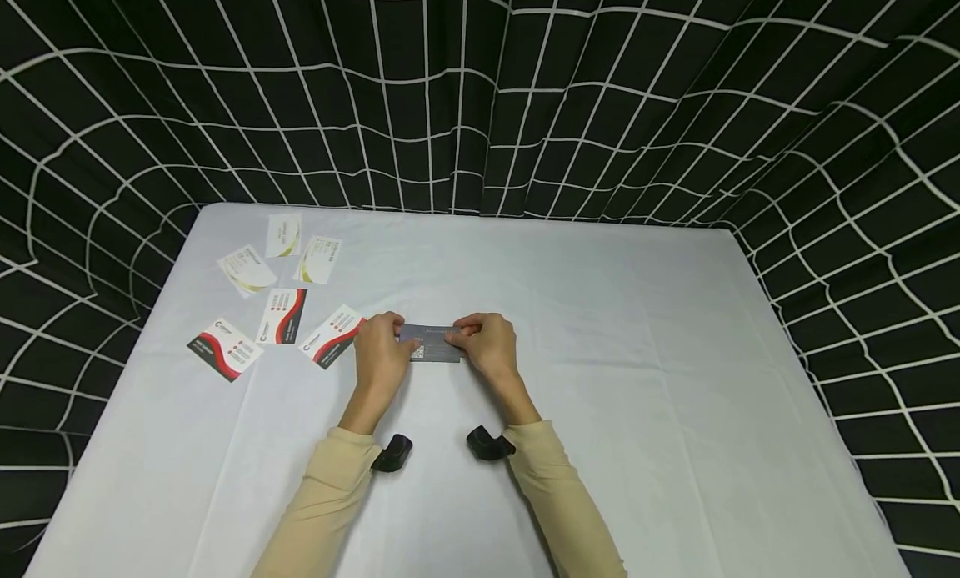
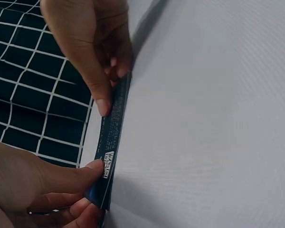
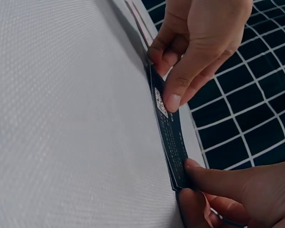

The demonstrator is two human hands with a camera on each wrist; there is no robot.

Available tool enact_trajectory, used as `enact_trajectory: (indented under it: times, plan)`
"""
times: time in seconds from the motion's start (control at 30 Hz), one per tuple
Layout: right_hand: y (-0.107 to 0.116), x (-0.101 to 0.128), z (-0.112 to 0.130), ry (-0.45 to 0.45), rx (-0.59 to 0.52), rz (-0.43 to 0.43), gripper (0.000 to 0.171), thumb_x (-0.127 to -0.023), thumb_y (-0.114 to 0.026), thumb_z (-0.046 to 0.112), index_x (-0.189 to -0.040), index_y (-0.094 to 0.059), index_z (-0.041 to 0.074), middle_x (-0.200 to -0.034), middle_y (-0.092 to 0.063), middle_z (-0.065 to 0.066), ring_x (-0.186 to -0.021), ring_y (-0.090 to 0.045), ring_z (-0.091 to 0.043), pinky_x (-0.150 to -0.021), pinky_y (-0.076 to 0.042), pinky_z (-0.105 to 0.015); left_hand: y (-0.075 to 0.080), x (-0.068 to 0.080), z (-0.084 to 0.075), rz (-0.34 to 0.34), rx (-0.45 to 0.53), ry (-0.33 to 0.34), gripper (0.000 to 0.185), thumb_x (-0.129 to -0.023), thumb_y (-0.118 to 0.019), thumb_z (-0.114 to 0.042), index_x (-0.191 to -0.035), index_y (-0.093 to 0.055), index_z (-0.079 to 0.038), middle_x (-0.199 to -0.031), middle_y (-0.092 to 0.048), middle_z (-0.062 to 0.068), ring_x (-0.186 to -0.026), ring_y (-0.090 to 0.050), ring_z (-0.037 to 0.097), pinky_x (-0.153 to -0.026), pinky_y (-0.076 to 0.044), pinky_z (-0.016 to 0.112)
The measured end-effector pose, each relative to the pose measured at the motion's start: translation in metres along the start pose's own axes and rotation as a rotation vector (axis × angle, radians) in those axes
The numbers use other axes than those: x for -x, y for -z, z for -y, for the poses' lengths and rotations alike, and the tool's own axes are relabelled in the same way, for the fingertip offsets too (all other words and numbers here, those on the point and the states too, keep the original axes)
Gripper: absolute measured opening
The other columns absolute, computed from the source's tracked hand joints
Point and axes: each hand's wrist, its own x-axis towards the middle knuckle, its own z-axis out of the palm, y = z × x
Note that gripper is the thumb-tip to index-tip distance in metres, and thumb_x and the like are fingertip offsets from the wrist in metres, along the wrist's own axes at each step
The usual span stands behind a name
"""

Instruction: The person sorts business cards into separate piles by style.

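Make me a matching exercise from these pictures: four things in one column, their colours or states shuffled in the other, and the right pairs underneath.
Column one
1. Dark cards
2. Sleeves
3. Backdrop
4. The three farthest cards

Column two
A. Black with white lines
B. Pinched between the left hand and the right hand
C. White with a yellow-green curve
D. Beige

Pairs: 1-B, 2-D, 3-A, 4-C
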Motion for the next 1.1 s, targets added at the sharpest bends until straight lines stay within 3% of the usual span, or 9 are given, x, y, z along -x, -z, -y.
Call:
enact_trajectory:
  times: [0.17,0.43,0.6,0.77,0.93,1.1]
  plan:
    - [-0.0032,0.0002,-0.0007,0.015,0.012,-0.015,0.022,-0.076,-0.084,0.010,-0.092,-0.075,-0.003,-0.069,-0.067,-0.009,-0.045,-0.055,-0.007,-0.044,-0.039,-0.018,-0.0018,0.0001,0.0023,0.009,-0.027,0.004,0.038,-0.070,-0.082,0.003,-0.103,-0.067,0.013,-0.091,-0.065,0.025,-0.085,-0.062,0.039,-0.077,-0.047,0.049]
    - [-0.0023,0.0005,-0.0010,-0.028,0.031,-0.053,0.016,-0.076,-0.084,0.011,-0.083,-0.075,0.000,-0.061,-0.063,-0.006,-0.044,-0.055,-0.009,-0.044,-0.041,-0.020,-0.0039,-0.0013,0.0024,0.035,-0.242,0.020,0.040,-0.074,-0.085,-0.017,-0.106,-0.069,0.001,-0.085,-0.068,0.015,-0.081,-0.065,0.036,-0.070,-0.048,0.050]
    - [-0.0051,0.0004,0.0005,-0.025,0.037,-0.035,0.012,-0.077,-0.083,0.012,-0.076,-0.077,0.002,-0.063,-0.069,-0.007,-0.043,-0.055,-0.007,-0.043,-0.043,-0.018,-0.0032,0.0004,0.0038,0.019,-0.279,0.026,0.038,-0.075,-0.085,-0.017,-0.103,-0.068,0.003,-0.084,-0.067,0.016,-0.080,-0.065,0.036,-0.067,-0.048,0.048]
    - [-0.0058,0.0010,0.0031,-0.019,0.039,-0.016,0.012,-0.080,-0.081,0.011,-0.075,-0.076,0.001,-0.065,-0.069,-0.008,-0.045,-0.054,-0.008,-0.043,-0.041,-0.018,-0.0027,0.0035,0.0039,-0.005,-0.273,0.003,0.034,-0.075,-0.084,-0.015,-0.100,-0.069,0.003,-0.091,-0.068,0.020,-0.086,-0.065,0.040,-0.070,-0.048,0.051]
    - [-0.0046,0.0021,0.0041,0.028,0.061,-0.001,0.012,-0.082,-0.079,0.009,-0.074,-0.076,0.000,-0.068,-0.071,-0.010,-0.050,-0.056,-0.010,-0.046,-0.041,-0.020,-0.0016,0.0056,0.0046,0.020,-0.242,0.004,0.033,-0.080,-0.080,-0.015,-0.103,-0.068,0.005,-0.090,-0.066,0.019,-0.082,-0.065,0.039,-0.068,-0.048,0.051]
    - [0.0005,0.0027,0.0083,0.029,0.113,0.027,0.016,-0.084,-0.077,0.016,-0.079,-0.076,0.001,-0.067,-0.069,-0.007,-0.051,-0.050,-0.011,-0.047,-0.036,-0.021,0.0042,0.0071,0.0082,0.078,-0.197,0.014,0.046,-0.086,-0.075,-0.020,-0.122,-0.061,0.004,-0.090,-0.062,0.016,-0.078,-0.062,0.034,-0.066,-0.046,0.049]
